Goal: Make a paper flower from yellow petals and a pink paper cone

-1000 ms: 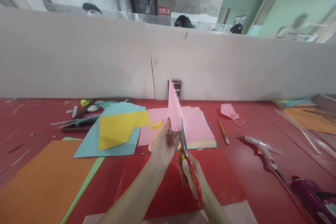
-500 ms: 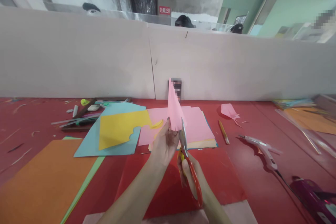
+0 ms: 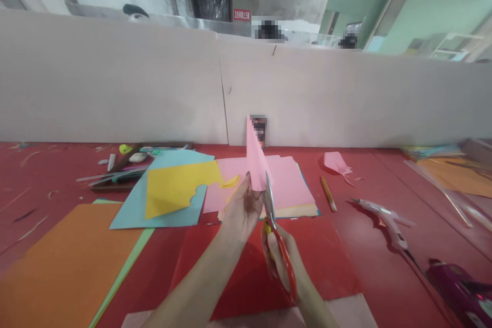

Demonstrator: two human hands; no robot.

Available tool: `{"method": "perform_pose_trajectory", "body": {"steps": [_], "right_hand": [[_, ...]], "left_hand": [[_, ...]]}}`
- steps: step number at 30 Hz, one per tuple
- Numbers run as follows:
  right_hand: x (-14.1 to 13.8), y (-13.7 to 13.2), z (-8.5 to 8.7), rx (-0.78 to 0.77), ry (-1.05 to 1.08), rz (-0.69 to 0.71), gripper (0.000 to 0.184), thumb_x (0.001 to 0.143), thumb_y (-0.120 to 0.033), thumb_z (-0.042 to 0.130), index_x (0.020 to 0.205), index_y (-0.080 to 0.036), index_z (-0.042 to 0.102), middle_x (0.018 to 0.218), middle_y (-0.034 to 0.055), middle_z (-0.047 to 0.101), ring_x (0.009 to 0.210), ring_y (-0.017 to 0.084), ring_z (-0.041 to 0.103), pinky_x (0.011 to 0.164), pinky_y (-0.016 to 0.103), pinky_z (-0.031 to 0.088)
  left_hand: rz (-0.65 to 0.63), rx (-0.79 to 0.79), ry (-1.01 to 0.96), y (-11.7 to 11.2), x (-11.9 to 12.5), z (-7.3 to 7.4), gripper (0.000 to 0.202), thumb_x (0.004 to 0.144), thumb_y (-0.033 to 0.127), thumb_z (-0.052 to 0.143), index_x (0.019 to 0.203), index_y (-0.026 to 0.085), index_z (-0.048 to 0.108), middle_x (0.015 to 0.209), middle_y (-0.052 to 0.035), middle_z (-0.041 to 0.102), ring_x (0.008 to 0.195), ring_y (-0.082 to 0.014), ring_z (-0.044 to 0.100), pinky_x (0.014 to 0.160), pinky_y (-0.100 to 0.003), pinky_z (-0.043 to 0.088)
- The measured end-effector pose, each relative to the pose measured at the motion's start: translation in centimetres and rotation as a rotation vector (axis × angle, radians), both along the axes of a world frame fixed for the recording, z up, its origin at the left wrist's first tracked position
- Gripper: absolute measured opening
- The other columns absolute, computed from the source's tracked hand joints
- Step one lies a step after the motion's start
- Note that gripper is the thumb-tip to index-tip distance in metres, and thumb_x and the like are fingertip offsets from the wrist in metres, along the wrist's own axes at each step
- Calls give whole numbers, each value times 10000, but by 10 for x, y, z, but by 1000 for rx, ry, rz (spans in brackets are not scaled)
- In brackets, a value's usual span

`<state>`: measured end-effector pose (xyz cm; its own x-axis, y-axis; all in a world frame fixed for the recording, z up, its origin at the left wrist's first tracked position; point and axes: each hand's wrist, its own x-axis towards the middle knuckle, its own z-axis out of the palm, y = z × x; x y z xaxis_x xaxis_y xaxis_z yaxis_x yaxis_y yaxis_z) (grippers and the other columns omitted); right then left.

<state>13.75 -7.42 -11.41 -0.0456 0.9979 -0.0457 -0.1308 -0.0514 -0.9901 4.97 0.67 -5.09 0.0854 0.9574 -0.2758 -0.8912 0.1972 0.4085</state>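
Observation:
My left hand [image 3: 245, 206] pinches a folded piece of pink paper [image 3: 255, 164] by its lower end, holding it upright above the table. My right hand [image 3: 280, 253] is closed round the handles of a pair of scissors [image 3: 283, 261] with red handles. The metal blades point up and lie against the lower right edge of the pink paper; whether they bite into it I cannot tell. Behind both hands lie pink sheets [image 3: 294, 184] in a stack. A yellow sheet [image 3: 169, 189] with a scalloped cut edge rests on a light blue sheet [image 3: 132, 210].
At the right lie a glue gun [image 3: 384, 218], a yellow pencil-like stick [image 3: 328, 193] and a pink paper scrap [image 3: 335, 162]. Orange paper [image 3: 73, 256] covers the left front. A dark tray [image 3: 111, 188] holds tools at the back left. A white partition [image 3: 115, 82] borders the table.
The view has shifted very slightly. Both hands, the pink paper and the scissors keep almost the same position.

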Motion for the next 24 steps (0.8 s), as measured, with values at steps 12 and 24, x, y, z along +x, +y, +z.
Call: {"method": "perform_pose_trajectory", "body": {"steps": [12,24], "right_hand": [[2,0,2,53,-69,-13,430,812,-567,433,598,-200,365,426,-87,293,345,38,241,329,173,181],[7,4,3,-5,-75,101,375,757,-532,547,856,-172,508,442,-96,311,383,55,258,371,178,236]], "left_hand": [[-94,-8,23,-9,12,2,177,733,331,646,773,158,661,743,-16,693,701,-131,651,790,-256,506],[-35,-86,115,-13,16,3,128,705,282,677,749,164,659,669,3,658,619,-89,617,680,-191,491]]}}
